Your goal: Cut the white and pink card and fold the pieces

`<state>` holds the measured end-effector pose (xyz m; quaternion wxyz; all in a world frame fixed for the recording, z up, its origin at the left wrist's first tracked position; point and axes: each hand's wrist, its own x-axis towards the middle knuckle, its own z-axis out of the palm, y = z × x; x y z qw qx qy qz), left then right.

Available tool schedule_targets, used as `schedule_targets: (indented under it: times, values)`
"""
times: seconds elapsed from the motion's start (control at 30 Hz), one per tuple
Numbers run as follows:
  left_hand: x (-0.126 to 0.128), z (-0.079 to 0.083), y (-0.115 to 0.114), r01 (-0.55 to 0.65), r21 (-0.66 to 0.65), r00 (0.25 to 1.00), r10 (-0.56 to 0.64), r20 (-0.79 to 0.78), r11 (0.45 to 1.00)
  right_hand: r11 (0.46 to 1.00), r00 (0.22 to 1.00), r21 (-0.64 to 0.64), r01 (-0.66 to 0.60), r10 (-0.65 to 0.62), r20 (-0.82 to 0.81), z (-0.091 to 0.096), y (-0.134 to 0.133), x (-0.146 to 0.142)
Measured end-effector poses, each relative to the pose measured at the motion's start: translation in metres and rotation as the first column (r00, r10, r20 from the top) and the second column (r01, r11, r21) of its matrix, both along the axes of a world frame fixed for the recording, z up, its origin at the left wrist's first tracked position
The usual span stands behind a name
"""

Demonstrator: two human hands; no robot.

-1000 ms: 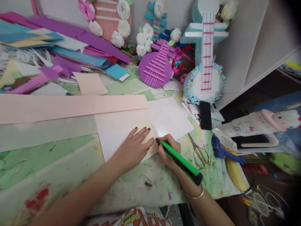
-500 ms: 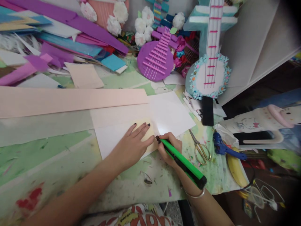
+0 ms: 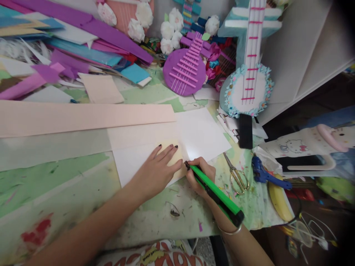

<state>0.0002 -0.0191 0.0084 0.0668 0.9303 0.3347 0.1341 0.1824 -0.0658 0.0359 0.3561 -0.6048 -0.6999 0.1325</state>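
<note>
My left hand (image 3: 154,170) lies flat with its fingers spread on a small cream sheet (image 3: 176,157), which rests over white paper (image 3: 126,166). My right hand (image 3: 201,175) is closed around a long green and black utility knife (image 3: 217,192). The knife slants from the wrist up to the sheet's edge, its front end close to my left thumb. Whether its blade touches the paper is too small to tell. Another white sheet (image 3: 203,133) extends to the right beyond the cream one. A long pale pink strip (image 3: 83,117) lies along the far side.
Gold-handled scissors (image 3: 237,177), a black phone (image 3: 245,131) and a blue glue gun (image 3: 264,173) lie at the right. Behind stand a purple model instrument (image 3: 185,72) and a light blue one (image 3: 249,85). Coloured foam sheets (image 3: 91,29) pile up at the back left.
The view has shifted very slightly. Both hands, the utility knife and the papers keep practically the same places.
</note>
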Motion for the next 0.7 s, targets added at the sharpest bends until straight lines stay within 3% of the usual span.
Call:
schedule_targets:
  times: [0.1,0.3,0.7]
  values:
    - [0.0,-0.001,0.0,-0.003,-0.008,1.0,0.003,0.0,1.0,0.998,0.999,0.068,0.006,-0.003,-0.039,-0.01,0.001,0.002]
    - [0.0,-0.002,0.0,-0.002,-0.015,1.0,0.001,-0.007,1.0,0.997,0.999,0.075,0.0,0.003,-0.047,-0.018,0.0,0.006]
    - [0.0,0.003,0.0,-0.008,-0.04,1.0,0.007,-0.007,0.999,0.996,0.998,-0.072,0.049,-0.051,-0.032,-0.002,-0.005,0.004]
